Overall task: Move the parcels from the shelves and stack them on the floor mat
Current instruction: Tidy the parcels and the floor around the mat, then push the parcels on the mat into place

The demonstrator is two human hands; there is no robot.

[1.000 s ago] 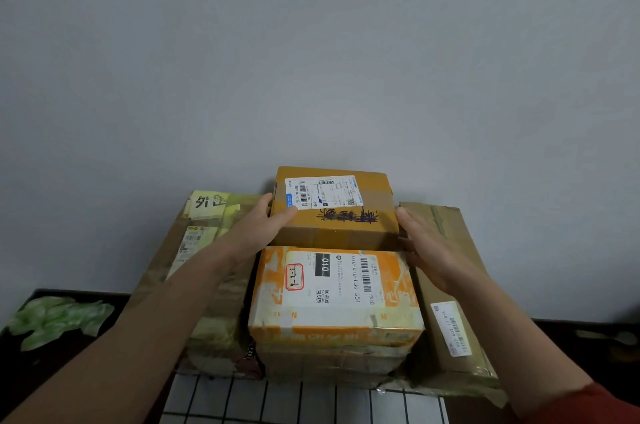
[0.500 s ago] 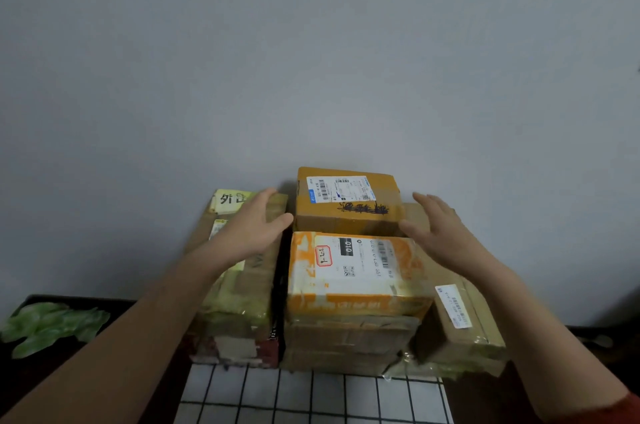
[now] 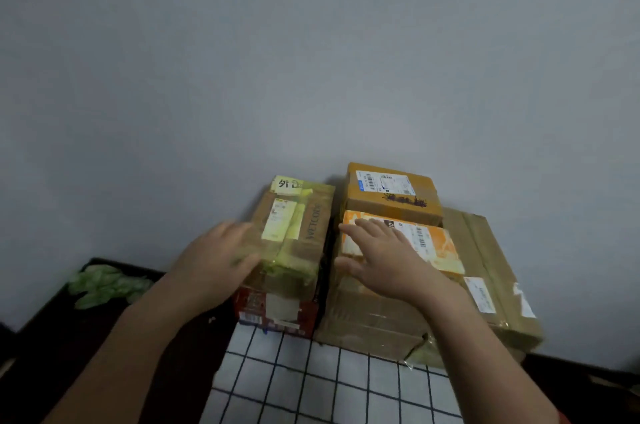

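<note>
Six parcels point(image 3: 393, 197) can be counted, the lower ones partly hidden. There are two hands, a left hand point(image 3: 221, 257) and a right hand point(image 3: 388, 261). One checked mat point(image 3: 311, 382), one green leafy thing point(image 3: 107, 283).

- Plain indoor room, likely a home or a small parcel-storage corner; which of the two cannot be told.
- Bare grey painted wall point(image 3: 311, 60) is seen behind everything.
- Taped cardboard parcels point(image 3: 393, 197) with courier labels are stacked against it.
- White grid-patterned floor mat point(image 3: 311, 385) is laid on dark floor point(image 3: 69, 337).
- Green leaf-shaped item point(image 3: 107, 285) is seen at left.
</note>
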